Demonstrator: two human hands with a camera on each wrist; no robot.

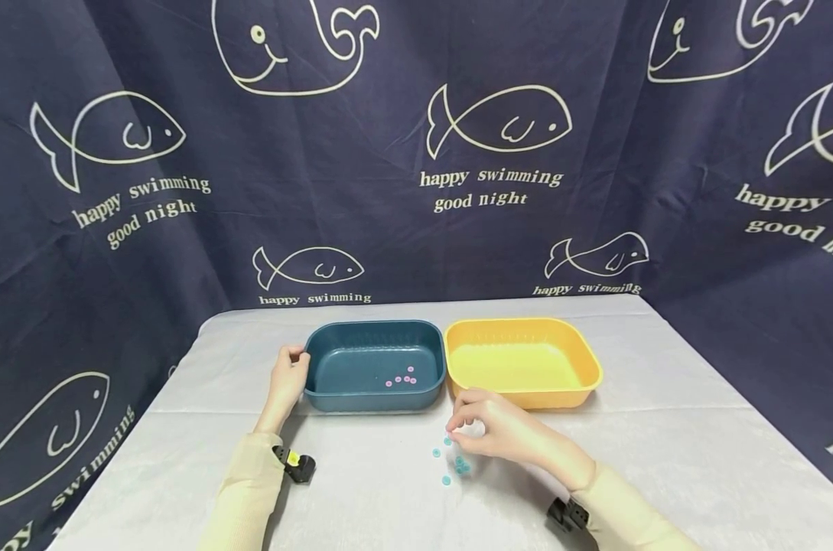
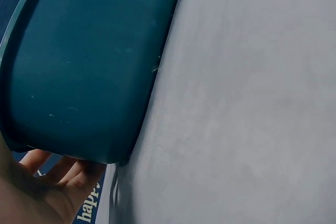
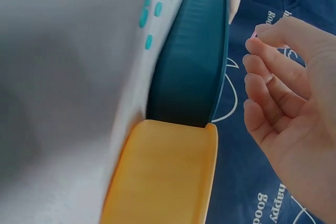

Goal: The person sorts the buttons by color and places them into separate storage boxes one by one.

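My left hand (image 1: 288, 376) holds the left end of a dark teal plastic bin (image 1: 375, 401); in the left wrist view, fingers (image 2: 79, 174) lie against its outer end wall. Several small round pink buttons (image 1: 407, 379) lie on the bin floor. My right hand (image 1: 502, 430) is over the table before the yellow bin (image 1: 526, 399). Between thumb and index finger it pinches a tiny pink piece (image 3: 254, 34), apparently another button, mostly hidden by the fingertips. Several turquoise buttons (image 1: 460, 464) lie loose on the table just left of and below that hand.
The two bins stand side by side, ends touching, on a white cloth-covered table (image 1: 361, 474). A dark blue curtain (image 1: 402, 229) with fish drawings hangs behind and at both sides. Black wrist cameras (image 1: 300, 467) sit on both forearms.
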